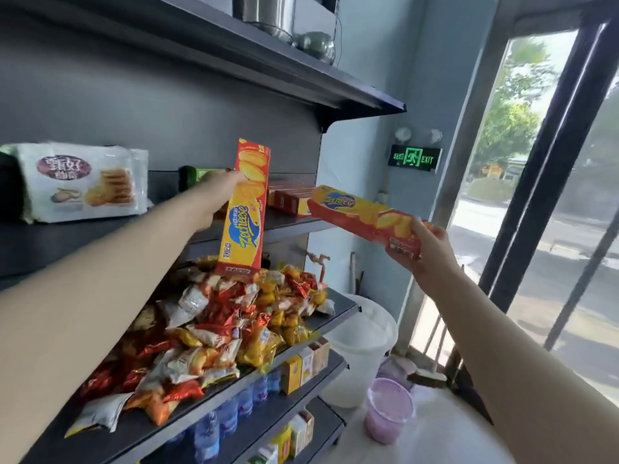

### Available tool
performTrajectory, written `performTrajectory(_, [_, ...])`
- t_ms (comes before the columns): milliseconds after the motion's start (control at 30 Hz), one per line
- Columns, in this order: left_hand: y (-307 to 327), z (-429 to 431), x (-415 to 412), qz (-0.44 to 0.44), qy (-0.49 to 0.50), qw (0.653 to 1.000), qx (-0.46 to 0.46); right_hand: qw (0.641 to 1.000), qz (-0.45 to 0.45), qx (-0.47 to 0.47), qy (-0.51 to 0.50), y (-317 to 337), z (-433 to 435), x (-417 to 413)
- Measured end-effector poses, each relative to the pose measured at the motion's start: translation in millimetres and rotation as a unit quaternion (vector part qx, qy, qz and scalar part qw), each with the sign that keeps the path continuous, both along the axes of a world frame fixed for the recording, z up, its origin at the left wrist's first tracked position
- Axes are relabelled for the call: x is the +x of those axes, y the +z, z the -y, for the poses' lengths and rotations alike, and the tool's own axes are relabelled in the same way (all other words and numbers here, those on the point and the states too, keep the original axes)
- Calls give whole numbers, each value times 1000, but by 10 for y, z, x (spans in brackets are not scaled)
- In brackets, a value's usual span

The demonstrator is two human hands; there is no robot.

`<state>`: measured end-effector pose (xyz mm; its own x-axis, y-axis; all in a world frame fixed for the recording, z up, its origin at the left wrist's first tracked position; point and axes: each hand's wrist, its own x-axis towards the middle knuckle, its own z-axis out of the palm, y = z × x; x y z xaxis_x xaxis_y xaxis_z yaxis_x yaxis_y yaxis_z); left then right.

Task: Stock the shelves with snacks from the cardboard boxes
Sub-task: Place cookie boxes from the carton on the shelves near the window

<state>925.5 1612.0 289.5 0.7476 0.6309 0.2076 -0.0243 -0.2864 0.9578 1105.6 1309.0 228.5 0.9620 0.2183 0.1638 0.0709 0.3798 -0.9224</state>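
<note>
Left hand (219,193) fingers lost behind upright cracker box (244,209); right hand (432,251) fingers partly hidden under second cracker box (360,214); green pack (192,173) half hidden by left hand; metal pot (264,11) cut off at top edge; bottles (231,415) blurred, labels unreadable

green exit sign (415,159), purple basket (388,415), white bucket (360,349)

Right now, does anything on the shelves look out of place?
Yes: the snack packets lie in a jumbled heap reaching the front edge of the shelf, while the boxes above lie in a tidy row.
</note>
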Motion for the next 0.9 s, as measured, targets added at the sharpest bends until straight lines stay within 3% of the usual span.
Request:
performTrajectory(133, [5, -288, 581, 24, 28, 999, 2, 998, 57, -2, 21, 157, -552, 863])
performTrajectory(267, [-59, -614, 1049, 25, 81, 996, 7, 986, 106, 5, 129, 393, -1190, 1727])
performTrajectory(433, [-23, -897, 1513, 21, 150, 988, 15, 942, 197, -55, 266, 710, -2000, 2665])
performTrajectory(633, [94, -965, 1965, 0, 212, 977, 12, 881, 213, -137, 400, 745, -2660, 3707])
performTrajectory(733, [151, -933, 2143, -10, 219, 976, 10, 866, 267, -216, 365, 648, -2933, 4015])
performTrajectory(833, [212, -881, 2288, -26, 218, 975, 14, 853, 391, -278, 207, 616, -3168, 4083])
performTrajectory(900, [263, -858, 2348, -36, 209, 977, 25, 837, 457, -266, 142, 677, -3247, 3969])
